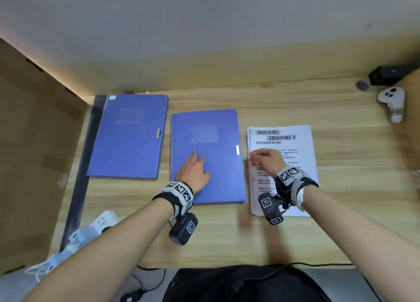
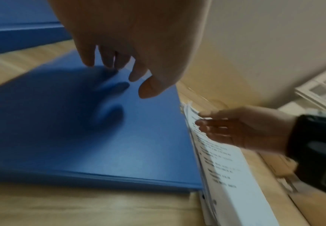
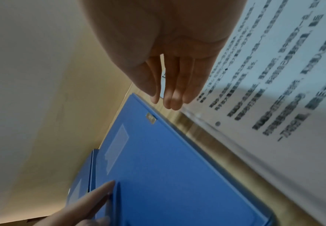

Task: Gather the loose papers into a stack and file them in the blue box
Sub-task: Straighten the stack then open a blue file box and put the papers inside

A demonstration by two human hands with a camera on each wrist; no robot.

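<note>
A closed blue box [image 1: 218,176] lies flat in the middle of the wooden desk [image 1: 341,233], its clasp [image 1: 237,150] on the right edge. My left hand [image 1: 193,169] is spread over its lid, fingers straight [image 2: 135,73]; whether they touch or hover just above it is unclear. Right of the box lies a stack of printed papers [image 1: 293,147], roughly squared. My right hand [image 1: 261,159] is at the stack's left edge with straight fingers [image 3: 167,94] held together, touching the sheets [image 2: 222,166] there. The edges of some sheets curl up slightly by the fingertips.
A second closed blue box [image 1: 129,135] lies to the left, by a brown cardboard panel [image 1: 34,153]. A white power strip [image 1: 103,222] sits at the front left. At the back right are a white controller [image 1: 392,101] and a black device [image 1: 386,74]. The wall runs behind.
</note>
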